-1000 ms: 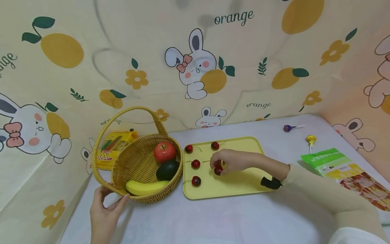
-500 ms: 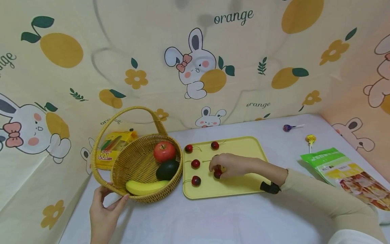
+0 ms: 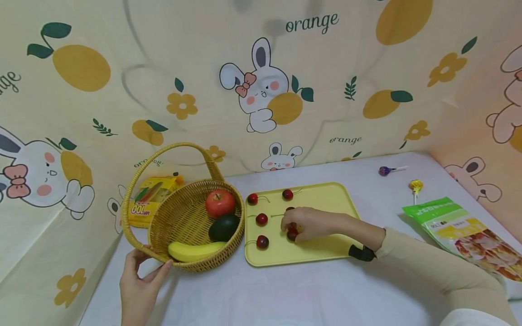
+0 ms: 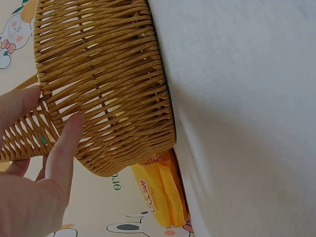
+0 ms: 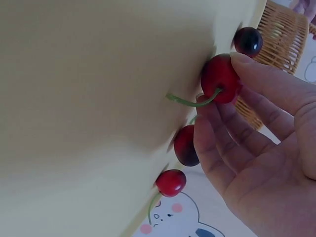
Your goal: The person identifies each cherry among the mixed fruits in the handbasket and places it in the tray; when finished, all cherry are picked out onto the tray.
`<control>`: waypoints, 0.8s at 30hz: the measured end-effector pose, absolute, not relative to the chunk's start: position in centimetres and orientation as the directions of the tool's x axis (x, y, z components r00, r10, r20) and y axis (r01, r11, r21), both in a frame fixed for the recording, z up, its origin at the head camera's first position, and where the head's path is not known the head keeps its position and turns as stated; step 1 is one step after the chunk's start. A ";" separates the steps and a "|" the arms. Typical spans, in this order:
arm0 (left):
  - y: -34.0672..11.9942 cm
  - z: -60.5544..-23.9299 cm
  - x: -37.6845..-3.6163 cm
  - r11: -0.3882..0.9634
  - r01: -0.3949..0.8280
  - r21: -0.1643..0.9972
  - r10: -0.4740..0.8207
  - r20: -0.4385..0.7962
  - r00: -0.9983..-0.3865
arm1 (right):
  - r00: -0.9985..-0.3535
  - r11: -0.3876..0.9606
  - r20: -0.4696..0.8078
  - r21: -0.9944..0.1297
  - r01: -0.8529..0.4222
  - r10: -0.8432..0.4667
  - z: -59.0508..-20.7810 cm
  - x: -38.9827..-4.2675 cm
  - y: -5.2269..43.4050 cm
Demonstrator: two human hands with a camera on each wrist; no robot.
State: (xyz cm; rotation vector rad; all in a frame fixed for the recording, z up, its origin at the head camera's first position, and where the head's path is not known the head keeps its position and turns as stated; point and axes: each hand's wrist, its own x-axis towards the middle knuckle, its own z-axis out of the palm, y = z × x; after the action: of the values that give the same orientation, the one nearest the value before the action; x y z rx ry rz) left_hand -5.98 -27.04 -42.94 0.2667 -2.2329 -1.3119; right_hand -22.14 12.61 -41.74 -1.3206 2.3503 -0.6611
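head view: the right hand [image 3: 303, 222] lies low on the yellow tray [image 3: 326, 251] at centre frame, fingertips pinching a glossy dark red cherry [image 3: 292, 234] that sits on the tray's smooth plastic floor; the low reach suits a small round fruit that would roll. three more cherries [image 3: 262, 219] with thin green stems lie just left of it, another near the tray's far rim. the left hand [image 3: 138, 285], lower left, grips the rim of the woven wicker basket [image 3: 179, 217], thumb and fingers curled on it, likely to steady the light basket. inside it lie a red apple [image 3: 220, 203], a dark avocado [image 3: 224, 227] and a curved banana [image 3: 195, 250]. a yellow snack packet [image 3: 148, 199] sits behind the basket; two lollipops [image 3: 416, 186] and a green crinkly bag [image 3: 461, 226] lie on the pale counter [image 3: 285, 294] at right.

left wrist view: the left hand's fingers [image 4: 66, 148] press the basket's ribbed, coarse weave, thumb on the other side of the rim, so it is grasped.

right wrist view: the cherry [image 5: 220, 79], upper right of centre, is pinched between fingertips [image 5: 256, 74], its stem curving free over the matte tray. two more cherries lie below it, one above.
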 end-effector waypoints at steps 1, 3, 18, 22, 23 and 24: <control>-27.0 -42.9 -6.0 0.509 0.095 0.856 -0.422 0.344 -0.839 | -0.495 0.452 -0.080 -0.555 -0.699 -0.865 -41.7 -22.1 12.6; -27.0 -42.9 -5.9 0.515 0.093 0.852 -0.420 0.346 -0.839 | -0.502 0.459 -0.074 -0.536 -0.709 -0.862 -41.5 -22.0 12.6; -26.7 -42.8 -5.7 0.515 0.108 0.850 -0.437 0.369 -0.820 | -0.700 0.705 0.122 0.000 -0.709 -0.704 -40.3 -19.4 12.4; -25.9 -41.7 -5.2 0.627 0.151 0.764 -0.469 0.526 -0.709 | -0.749 0.749 0.040 -0.010 -0.663 -0.662 -40.5 -18.8 12.7; -25.4 -41.1 -5.1 0.668 0.186 0.720 -0.467 0.601 -0.648 | -0.757 0.757 0.031 -0.010 -0.653 -0.653 -40.5 -18.7 12.7; -24.8 -40.5 -5.0 0.719 0.217 0.660 -0.455 0.684 -0.571 | -0.764 0.764 0.024 -0.011 -0.645 -0.645 -40.4 -18.6 12.7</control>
State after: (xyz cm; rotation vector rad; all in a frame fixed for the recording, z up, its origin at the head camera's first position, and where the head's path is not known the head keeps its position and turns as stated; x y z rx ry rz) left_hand -5.00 -24.82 -40.49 0.1818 -1.9875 -0.9049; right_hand -18.61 12.70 -40.41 -1.0855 2.9682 -0.0289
